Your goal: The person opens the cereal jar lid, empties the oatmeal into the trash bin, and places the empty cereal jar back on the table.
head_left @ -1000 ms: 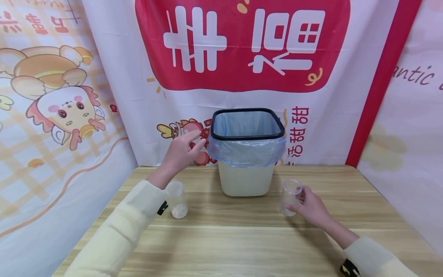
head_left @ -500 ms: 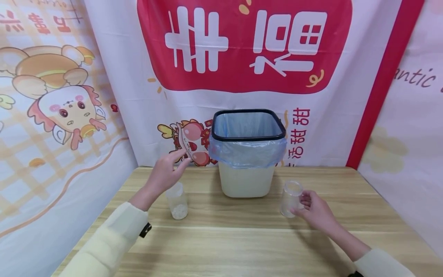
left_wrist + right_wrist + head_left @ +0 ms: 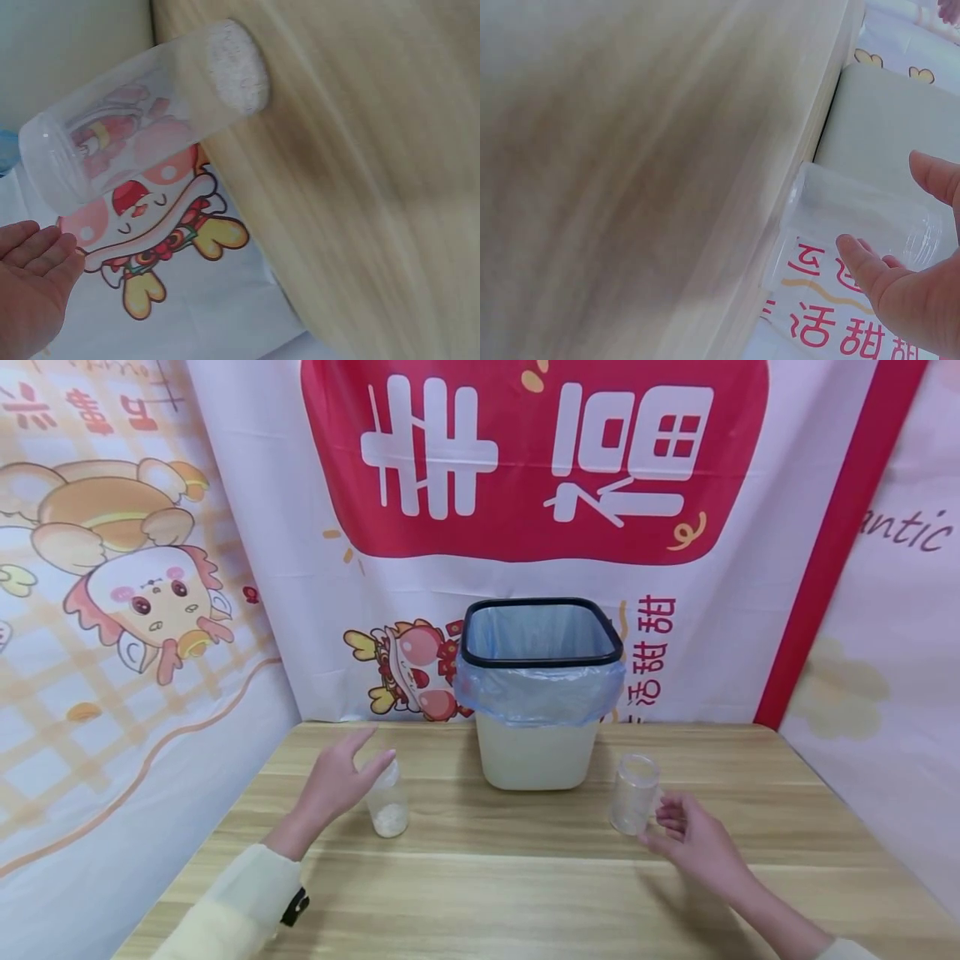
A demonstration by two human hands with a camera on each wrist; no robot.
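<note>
A clear jar point(image 3: 387, 806) with a layer of white grains at its bottom stands upright on the left part of the table. My left hand point(image 3: 335, 785) is at its near left side, fingers spread and holding nothing; it covers part of the jar's top in the head view. The same jar point(image 3: 142, 112) shows whole in the left wrist view, beyond the fingertips. On the right stands a second clear jar point(image 3: 634, 795), which looks empty. My right hand point(image 3: 693, 843) lies just right of it, thumb and fingers loosely bent and apart, with nothing in them.
Between the jars, farther back, stands a cream bin point(image 3: 536, 752) with a black rim and a blue bag liner point(image 3: 540, 693). Behind the wooden table point(image 3: 480, 893) hangs a printed cloth point(image 3: 405, 585); more printed cloth covers both sides.
My left hand has drawn back and down from beside the bin to the left jar. My right hand has let go of the right jar and moved slightly right and nearer.
</note>
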